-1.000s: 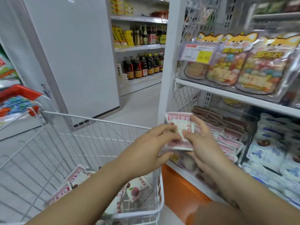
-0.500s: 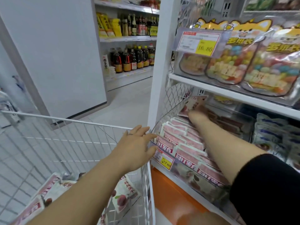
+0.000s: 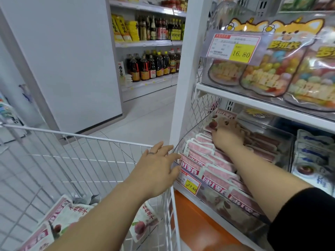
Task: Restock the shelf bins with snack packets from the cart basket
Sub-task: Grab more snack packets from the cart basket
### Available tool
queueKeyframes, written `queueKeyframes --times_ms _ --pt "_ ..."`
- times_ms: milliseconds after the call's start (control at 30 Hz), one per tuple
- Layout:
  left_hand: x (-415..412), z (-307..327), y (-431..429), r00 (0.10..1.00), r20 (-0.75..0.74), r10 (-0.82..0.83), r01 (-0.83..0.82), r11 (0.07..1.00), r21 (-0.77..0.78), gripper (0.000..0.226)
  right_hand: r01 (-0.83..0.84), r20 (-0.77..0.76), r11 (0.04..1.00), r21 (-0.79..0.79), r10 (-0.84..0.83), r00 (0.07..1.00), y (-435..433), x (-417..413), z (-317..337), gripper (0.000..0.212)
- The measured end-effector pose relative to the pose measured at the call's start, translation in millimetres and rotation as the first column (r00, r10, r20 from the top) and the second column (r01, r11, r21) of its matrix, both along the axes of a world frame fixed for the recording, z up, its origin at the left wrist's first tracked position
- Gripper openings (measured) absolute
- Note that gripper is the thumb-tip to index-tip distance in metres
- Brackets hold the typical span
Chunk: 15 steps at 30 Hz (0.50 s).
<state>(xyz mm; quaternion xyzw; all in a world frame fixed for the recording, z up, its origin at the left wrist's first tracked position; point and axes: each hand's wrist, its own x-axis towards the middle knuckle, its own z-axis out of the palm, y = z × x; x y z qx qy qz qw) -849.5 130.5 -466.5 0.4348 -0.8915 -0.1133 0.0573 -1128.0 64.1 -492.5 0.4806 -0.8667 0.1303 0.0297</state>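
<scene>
At the back of the clear shelf bin, the right hand holds 1 pink snack packet by its lower part (blur hides just how the fingers wrap it). The step in hand therefore reads as placing: the packet is over the rear row and not yet let go. It stands nearly upright, leaning toward the bin's back wall. Its long axis runs bottom to top, with the red header strip uppermost and the printed face toward the bin's front. Rows of stocked packets fill the bin ahead of it, headers up in the same way. Off the bin's front left corner the left hand hovers with fingers spread and relaxed, holding nothing; whether its fingertips touch the bin wall I cannot tell. Left of the bin and lower, the cart basket has spare packets lying flat. Next, I judge, the packet needs seating behind the rear row with its header up, then release, then a reach to the basket for another.
</scene>
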Motion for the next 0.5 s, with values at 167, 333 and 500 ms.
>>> queueKeyframes --times_ms 167,333,500 --pt "2 1 2 0.998 -0.069 -0.004 0.004 1.0 0.004 0.047 -0.04 0.025 0.994 0.101 0.038 0.999 22 6 15 0.053" --pt "26 18 -5 0.915 -0.377 0.143 -0.175 0.983 -0.052 0.018 -0.294 0.111 0.938 -0.183 0.317 0.942 64 66 50 0.044" --pt "62 22 -10 0.931 -0.104 0.349 -0.355 0.934 -0.046 0.014 -0.619 0.306 0.696 -0.364 0.717 0.626 102 145 52 0.031"
